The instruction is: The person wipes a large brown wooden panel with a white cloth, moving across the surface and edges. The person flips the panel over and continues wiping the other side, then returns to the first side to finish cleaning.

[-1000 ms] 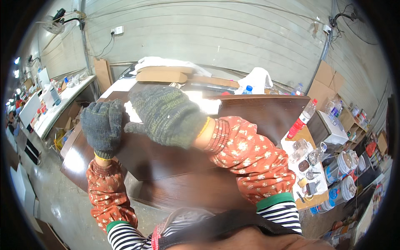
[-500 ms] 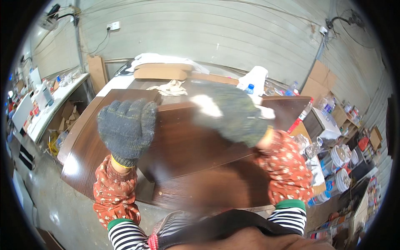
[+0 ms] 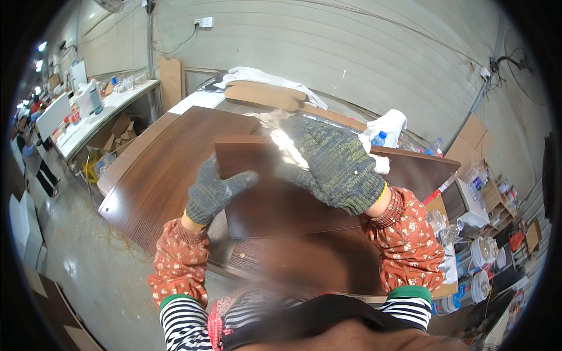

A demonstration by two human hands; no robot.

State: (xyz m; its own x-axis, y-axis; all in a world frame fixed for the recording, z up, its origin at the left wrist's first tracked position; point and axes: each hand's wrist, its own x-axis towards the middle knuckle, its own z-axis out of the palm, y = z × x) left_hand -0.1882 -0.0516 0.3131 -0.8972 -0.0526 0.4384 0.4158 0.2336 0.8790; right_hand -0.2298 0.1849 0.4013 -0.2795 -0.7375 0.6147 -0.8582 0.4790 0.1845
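A dark brown wood-grain panel [image 3: 263, 207] lies before me across other brown boards. My left hand [image 3: 213, 190], in a dark grey knit glove, grips its left edge, thumb on the face and fingers partly hidden at the side. My right hand [image 3: 339, 167], gloved the same way, is closed over a white cloth [image 3: 290, 149] against the panel's upper part. Much of the cloth is hidden beneath that glove. Under the near side of the panel lies another brown board [image 3: 328, 263]; a wide brown board [image 3: 158, 181] rests to the left.
Behind the boards lie cardboard pieces [image 3: 263, 95] and a crumpled white bag [image 3: 389, 124] next to a blue-capped bottle [image 3: 379, 138]. A red-and-white tube [image 3: 439, 192] and several buckets [image 3: 480, 251] are on the right. A cluttered white bench [image 3: 117, 111] and a person [image 3: 42, 158] are at far left.
My left hand has gone from a closed fist above the boards to the panel's left edge. The blurred right hand now shows more sharply, still with the cloth. The view has turned left.
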